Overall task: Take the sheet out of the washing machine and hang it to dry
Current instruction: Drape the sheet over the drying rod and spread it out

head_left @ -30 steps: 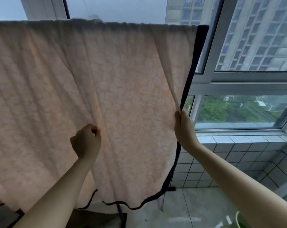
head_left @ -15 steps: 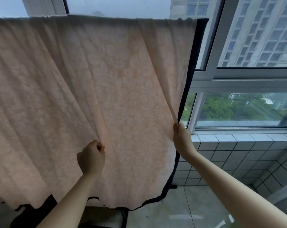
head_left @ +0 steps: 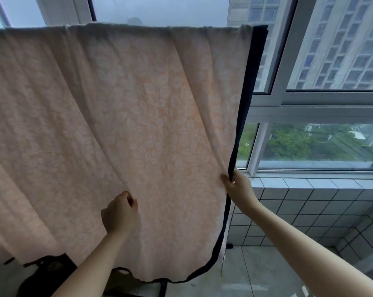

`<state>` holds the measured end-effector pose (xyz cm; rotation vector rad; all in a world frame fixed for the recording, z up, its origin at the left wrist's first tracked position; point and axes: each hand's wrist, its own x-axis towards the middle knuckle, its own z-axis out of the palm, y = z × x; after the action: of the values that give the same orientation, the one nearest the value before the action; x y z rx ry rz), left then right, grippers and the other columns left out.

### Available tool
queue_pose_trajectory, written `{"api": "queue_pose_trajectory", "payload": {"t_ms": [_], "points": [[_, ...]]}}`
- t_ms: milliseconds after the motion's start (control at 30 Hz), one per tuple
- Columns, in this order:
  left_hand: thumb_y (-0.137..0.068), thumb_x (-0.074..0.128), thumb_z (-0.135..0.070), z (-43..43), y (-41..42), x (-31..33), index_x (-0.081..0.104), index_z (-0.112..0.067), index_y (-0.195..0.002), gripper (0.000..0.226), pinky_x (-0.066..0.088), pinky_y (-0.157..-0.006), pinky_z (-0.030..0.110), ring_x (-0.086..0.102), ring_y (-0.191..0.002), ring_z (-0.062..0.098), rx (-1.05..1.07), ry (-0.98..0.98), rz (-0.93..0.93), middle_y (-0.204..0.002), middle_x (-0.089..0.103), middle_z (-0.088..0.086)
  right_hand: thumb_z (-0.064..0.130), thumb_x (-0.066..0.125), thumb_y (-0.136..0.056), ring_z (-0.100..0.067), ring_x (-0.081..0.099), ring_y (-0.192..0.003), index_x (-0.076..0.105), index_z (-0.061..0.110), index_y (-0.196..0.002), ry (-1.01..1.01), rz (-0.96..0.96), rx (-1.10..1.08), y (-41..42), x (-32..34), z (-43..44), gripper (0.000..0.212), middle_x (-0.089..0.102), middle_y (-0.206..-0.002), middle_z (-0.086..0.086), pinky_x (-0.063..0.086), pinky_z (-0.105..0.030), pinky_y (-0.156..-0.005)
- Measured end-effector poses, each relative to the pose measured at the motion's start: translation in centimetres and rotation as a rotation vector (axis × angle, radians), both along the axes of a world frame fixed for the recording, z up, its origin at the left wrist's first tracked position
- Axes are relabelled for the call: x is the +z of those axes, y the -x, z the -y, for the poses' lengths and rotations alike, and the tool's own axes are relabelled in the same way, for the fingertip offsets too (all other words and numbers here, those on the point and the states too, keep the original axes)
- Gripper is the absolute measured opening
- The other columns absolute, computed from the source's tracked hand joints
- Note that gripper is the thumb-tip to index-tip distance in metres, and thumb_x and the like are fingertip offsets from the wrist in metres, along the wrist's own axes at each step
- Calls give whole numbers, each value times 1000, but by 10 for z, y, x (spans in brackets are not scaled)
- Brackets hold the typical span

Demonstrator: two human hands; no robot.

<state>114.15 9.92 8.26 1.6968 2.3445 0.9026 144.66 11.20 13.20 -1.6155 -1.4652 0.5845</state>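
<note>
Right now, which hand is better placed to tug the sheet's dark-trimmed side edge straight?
Right. The right hand pinches the dark trim of the peach leaf-patterned fabric sheet; the left hand grips a fold mid-sheet, away from that edge.

Peach sheet (head_left: 138, 103) hung by window (head_left: 309, 99), left hand (head_left: 119, 213) gripping mid-fabric, right hand (head_left: 238, 187) pinching dark edge

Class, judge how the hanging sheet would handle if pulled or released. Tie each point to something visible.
Probably floppy: the sheet drapes in long folds toward the left hand. Likely light: the right hand holds its edge out with a pinch. Let go, it would probably drop back and hang straight.
</note>
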Motion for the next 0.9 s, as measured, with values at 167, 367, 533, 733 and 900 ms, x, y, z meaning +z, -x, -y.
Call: {"api": "queue_pose_trajectory", "payload": {"t_ms": [167, 367, 533, 733, 900], "points": [[-90, 59, -43, -19, -3, 36, 57, -19, -92, 24, 44, -84, 39, 53, -74, 18, 47, -61, 115, -87, 60, -5, 32, 60, -91, -12, 55, -75, 57, 9, -93, -181, -74, 29, -2, 40, 2, 23, 60, -82, -3, 43, -26, -66], [-89, 59, -48, -51, 11, 95, 48, -11, -90, 38, 43, -86, 47, 56, -83, 31, 156, -232, 159, -91, 56, 9, 17, 55, -95, -21, 58, -68, 60, 6, -82, -291, -32, 16, -9, 61, -5, 18, 65, -76, -9, 40, -18, -57], [-96, 52, -34, -65, 23, 113, 55, -11, -80, 28, 41, -81, 45, 56, -77, 34, 168, -256, 31, -77, 60, 11, 16, 57, -94, -21, 44, -55, 55, 2, -72, -292, 3, 17, -17, 56, -7, 26, 55, -63, -9, 35, -32, -54], [-93, 57, -32, -58, 19, 100, 54, -15, -74, 26, 41, -76, 39, 60, -78, 34, 92, -164, -64, -67, 54, 3, 17, 56, -95, -12, 32, -47, 42, 16, -56, -259, 67, -36, -28, 52, -12, 42, 39, -50, 4, 25, -27, -48], [-94, 54, -36, -54, 19, 104, 51, -16, -72, 30, 46, -75, 39, 57, -68, 28, 77, -143, -55, -67, 59, 3, 19, 57, -94, -10, 43, -51, 51, 18, -68, -272, 59, -10, -21, 63, -14, 27, 49, -58, 7, 31, -17, -47]]}}
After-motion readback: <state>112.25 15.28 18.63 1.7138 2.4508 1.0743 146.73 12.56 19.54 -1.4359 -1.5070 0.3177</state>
